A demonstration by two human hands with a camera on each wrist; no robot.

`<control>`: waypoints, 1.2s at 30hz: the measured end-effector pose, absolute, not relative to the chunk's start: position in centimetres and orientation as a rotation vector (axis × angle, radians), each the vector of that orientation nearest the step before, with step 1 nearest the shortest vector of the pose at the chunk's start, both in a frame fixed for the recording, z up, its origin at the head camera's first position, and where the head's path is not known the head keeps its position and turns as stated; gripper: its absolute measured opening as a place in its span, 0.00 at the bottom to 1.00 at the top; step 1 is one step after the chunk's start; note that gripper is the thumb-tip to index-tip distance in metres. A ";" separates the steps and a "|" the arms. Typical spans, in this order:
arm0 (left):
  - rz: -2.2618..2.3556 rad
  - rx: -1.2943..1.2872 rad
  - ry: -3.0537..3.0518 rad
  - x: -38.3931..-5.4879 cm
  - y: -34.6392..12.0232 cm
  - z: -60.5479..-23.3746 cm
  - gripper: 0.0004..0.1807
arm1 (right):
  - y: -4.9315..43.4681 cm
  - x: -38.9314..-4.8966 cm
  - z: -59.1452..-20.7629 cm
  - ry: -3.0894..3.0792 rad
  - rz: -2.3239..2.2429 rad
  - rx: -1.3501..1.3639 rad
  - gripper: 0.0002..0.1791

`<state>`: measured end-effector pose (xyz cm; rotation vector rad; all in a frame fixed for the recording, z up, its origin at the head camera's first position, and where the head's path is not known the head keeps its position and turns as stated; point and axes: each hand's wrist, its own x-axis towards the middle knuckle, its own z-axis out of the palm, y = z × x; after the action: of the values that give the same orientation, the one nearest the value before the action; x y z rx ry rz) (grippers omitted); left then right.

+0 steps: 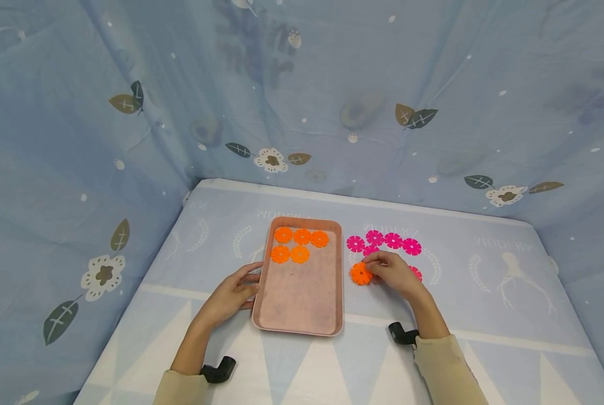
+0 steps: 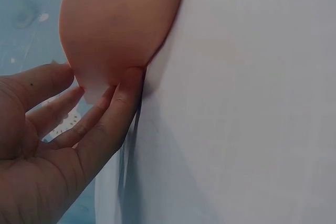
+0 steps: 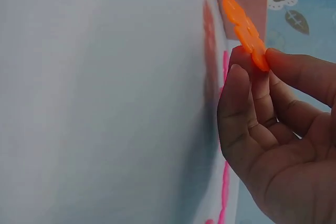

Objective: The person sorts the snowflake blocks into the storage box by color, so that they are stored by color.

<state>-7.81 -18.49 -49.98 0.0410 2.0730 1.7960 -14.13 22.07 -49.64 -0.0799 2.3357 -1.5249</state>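
A pink-brown rectangular tray [image 1: 302, 298] lies on the table, with several orange flower-shaped discs [image 1: 300, 254] in two rows at its far end. Along the tray's left side, my left hand [image 1: 231, 295] spreads its fingers, the tips touching the outer wall in the left wrist view. To the right of the tray, my right hand [image 1: 390, 273] pinches an orange flower-shaped disc [image 3: 245, 32] by its edge between thumb and fingers. Held tilted in the right wrist view, this disc is raised off the table. Several magenta flower-shaped discs [image 1: 393, 241] lie beyond and under the right hand, some partly hidden by it.
A patterned cloth covers the table [image 1: 524, 315]. Blue floral curtains [image 1: 332, 101] stand along its back and sides. Black wrist mounts [image 1: 402, 333] stick out from both forearms, beside the beige sleeves.
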 end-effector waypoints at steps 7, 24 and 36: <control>1.792 0.037 2.081 -7.8 -18.5 -49.9 0.28 | 21.1 -15.9 -47.6 2.330 -1.547 -0.120 0.12; 1.787 0.039 2.089 -7.8 -18.4 -50.1 0.28 | 15.4 -20.4 -43.9 2.169 -1.634 -0.232 0.12; 1.792 0.025 2.080 -7.8 -18.4 -49.9 0.28 | 11.8 -23.3 -45.0 2.103 -1.467 -0.402 0.10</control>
<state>-7.79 -18.36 -49.92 0.0252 2.0804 1.7923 -23.34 11.76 -44.96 -0.4018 2.1026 -1.4665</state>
